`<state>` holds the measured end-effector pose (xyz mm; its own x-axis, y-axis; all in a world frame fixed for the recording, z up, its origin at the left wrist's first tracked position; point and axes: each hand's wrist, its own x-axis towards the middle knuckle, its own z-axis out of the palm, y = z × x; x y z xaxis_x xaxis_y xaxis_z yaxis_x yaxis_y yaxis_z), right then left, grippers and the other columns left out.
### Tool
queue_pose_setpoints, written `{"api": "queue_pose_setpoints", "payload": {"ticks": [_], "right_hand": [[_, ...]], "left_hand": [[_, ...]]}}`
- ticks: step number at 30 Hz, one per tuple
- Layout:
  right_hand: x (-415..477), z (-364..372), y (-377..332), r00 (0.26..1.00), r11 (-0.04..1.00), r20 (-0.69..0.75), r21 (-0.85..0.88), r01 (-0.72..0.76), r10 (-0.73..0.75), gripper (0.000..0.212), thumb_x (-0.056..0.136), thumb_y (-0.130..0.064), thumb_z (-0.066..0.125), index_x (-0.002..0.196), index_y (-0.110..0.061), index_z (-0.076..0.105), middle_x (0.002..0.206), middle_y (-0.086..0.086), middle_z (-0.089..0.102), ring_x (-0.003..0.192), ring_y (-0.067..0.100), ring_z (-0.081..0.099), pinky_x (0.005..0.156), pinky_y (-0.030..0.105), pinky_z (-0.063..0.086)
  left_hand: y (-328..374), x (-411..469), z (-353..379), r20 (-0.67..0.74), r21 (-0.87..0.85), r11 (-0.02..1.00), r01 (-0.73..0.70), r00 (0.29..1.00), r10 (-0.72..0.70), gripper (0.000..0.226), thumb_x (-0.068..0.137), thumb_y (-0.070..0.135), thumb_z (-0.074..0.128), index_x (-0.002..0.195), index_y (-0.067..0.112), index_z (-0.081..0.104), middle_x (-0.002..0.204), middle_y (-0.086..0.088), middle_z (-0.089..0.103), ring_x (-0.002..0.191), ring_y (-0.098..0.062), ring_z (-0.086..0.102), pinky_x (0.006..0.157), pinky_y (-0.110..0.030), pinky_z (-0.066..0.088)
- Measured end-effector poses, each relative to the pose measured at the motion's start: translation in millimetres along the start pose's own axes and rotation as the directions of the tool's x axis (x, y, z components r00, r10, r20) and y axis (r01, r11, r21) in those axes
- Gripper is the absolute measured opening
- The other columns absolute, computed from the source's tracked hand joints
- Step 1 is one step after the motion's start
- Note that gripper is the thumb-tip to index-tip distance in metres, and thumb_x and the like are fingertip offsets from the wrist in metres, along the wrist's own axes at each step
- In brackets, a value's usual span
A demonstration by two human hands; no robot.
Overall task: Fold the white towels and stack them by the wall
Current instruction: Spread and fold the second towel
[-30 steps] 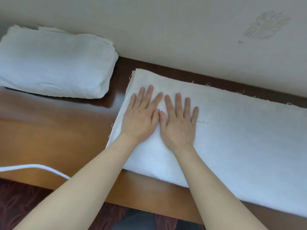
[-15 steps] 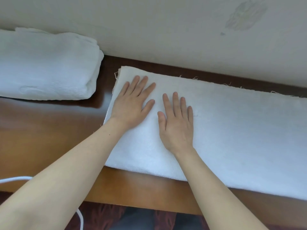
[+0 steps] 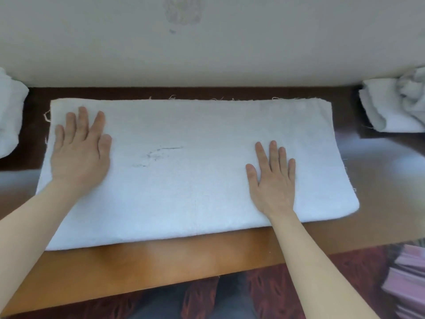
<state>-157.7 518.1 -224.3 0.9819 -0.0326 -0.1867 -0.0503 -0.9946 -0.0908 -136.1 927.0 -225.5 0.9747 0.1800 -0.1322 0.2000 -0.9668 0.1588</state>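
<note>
1. While it lies flat along the wooden surface (image 3: 161, 261), the long folded white towel (image 3: 184, 192) sits just in front of the wall (image 3: 276, 42), its far edge frayed with loose threads (image 3: 172, 97).
2. Left hand (image 3: 79, 153): palm down on the towel's left end. Its fingers (image 3: 82, 123) are straight and nearly together, gripping nothing.
3. Right hand (image 3: 272, 180): palm down toward the towel's right end. Its fingers (image 3: 273, 153) are straight and slightly spread, thumb out, gripping nothing.
4. Both hands are well apart, with faint dark marks (image 3: 161, 153) on the cloth between them.
5. A white bundle (image 3: 9, 111), cut off by the left frame edge, lies by the wall.
6. Crumpled white towels (image 3: 395, 104) lie at the far right by the wall, apart from the long towel.
7. A greyish smudge (image 3: 182, 12) shows on the wall.
</note>
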Motion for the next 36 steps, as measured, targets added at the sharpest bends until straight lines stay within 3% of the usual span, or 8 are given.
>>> {"api": "queue_pose_setpoints", "payload": {"ticks": [3, 7, 13, 21, 26, 33, 36], "right_hand": [[2, -2, 27, 0.999, 1.0, -0.029, 0.006, -0.018, 0.018, 0.062, 0.1, -0.059, 0.003, 0.157, -0.035, -0.004, 0.167, 0.0, -0.005, 0.153, 0.019, -0.008, 0.123, 0.048, -0.002], [5, -1, 49, 0.998, 1.0, -0.059, 0.024, 0.002, -0.001, 0.061, 0.101, -0.058, 0.005, 0.158, -0.035, -0.003, 0.166, 0.0, -0.004, 0.153, 0.019, -0.008, 0.123, 0.051, -0.002], [11, -5, 100, 0.997, 0.998, -0.062, 0.06, -0.031, 0.035, 0.061, 0.1, -0.06, 0.005, 0.157, -0.039, -0.002, 0.167, -0.001, -0.001, 0.153, 0.021, -0.005, 0.122, 0.051, -0.001], [6, -2, 156, 0.985, 0.992, -0.152, 0.104, -0.068, 0.083, 0.057, 0.103, -0.048, 0.012, 0.157, -0.033, 0.016, 0.166, 0.002, 0.011, 0.153, 0.024, 0.008, 0.121, 0.052, 0.014], [2, -1, 159, 0.987, 0.993, -0.155, 0.116, -0.029, 0.047, 0.059, 0.103, -0.055, 0.013, 0.158, -0.033, 0.015, 0.166, 0.002, 0.01, 0.153, 0.024, 0.004, 0.122, 0.051, 0.01], [0, -3, 164, 0.987, 0.989, -0.157, 0.149, 0.011, 0.013, 0.058, 0.104, -0.051, 0.016, 0.158, -0.029, 0.017, 0.166, 0.003, 0.008, 0.153, 0.023, 0.001, 0.122, 0.051, 0.011], [-1, -6, 163, 0.976, 0.969, -0.206, 0.246, -0.011, 0.064, 0.057, 0.105, -0.048, 0.02, 0.155, -0.023, 0.029, 0.164, 0.007, 0.02, 0.151, 0.025, 0.015, 0.119, 0.048, 0.02]], "left_hand": [[54, -15, 7, 0.048, -0.042, 0.999, 0.005, 0.999, -0.003, 0.077, 0.095, 0.064, -0.002, 0.159, 0.022, 0.005, 0.166, -0.011, -0.003, 0.152, -0.031, -0.009, 0.122, -0.048, -0.006], [167, -36, 30, 0.079, -0.059, 0.981, -0.183, 0.979, 0.187, 0.077, 0.095, 0.067, 0.001, 0.159, 0.025, 0.0, 0.166, -0.009, -0.006, 0.152, -0.028, -0.012, 0.122, -0.048, -0.009], [313, -59, 63, 0.111, -0.045, 0.896, -0.441, 0.889, 0.444, 0.069, 0.098, 0.064, 0.003, 0.157, 0.031, -0.006, 0.165, -0.005, -0.015, 0.15, -0.025, -0.02, 0.121, -0.047, -0.01], [402, -50, 77, 0.097, -0.034, 0.814, -0.579, 0.809, 0.58, 0.066, 0.1, 0.062, 0.004, 0.159, 0.031, 0.001, 0.166, -0.002, -0.009, 0.152, -0.021, -0.014, 0.123, -0.045, -0.006], [397, -41, 75, 0.072, -0.026, 0.828, -0.561, 0.825, 0.561, 0.063, 0.1, 0.059, 0.007, 0.158, 0.035, 0.006, 0.167, 0.005, -0.003, 0.152, -0.017, -0.01, 0.124, -0.042, -0.003], [425, -22, 78, 0.041, -0.007, 0.961, -0.276, 0.96, 0.276, 0.066, 0.099, 0.06, 0.01, 0.158, 0.032, -0.001, 0.166, 0.001, -0.008, 0.152, -0.022, -0.013, 0.122, -0.046, -0.008], [453, -15, 82, 0.037, 0.009, 0.93, -0.367, 0.93, 0.366, 0.068, 0.099, 0.06, 0.01, 0.158, 0.029, -0.002, 0.166, -0.004, -0.009, 0.152, -0.026, -0.013, 0.122, -0.047, -0.008]]}}
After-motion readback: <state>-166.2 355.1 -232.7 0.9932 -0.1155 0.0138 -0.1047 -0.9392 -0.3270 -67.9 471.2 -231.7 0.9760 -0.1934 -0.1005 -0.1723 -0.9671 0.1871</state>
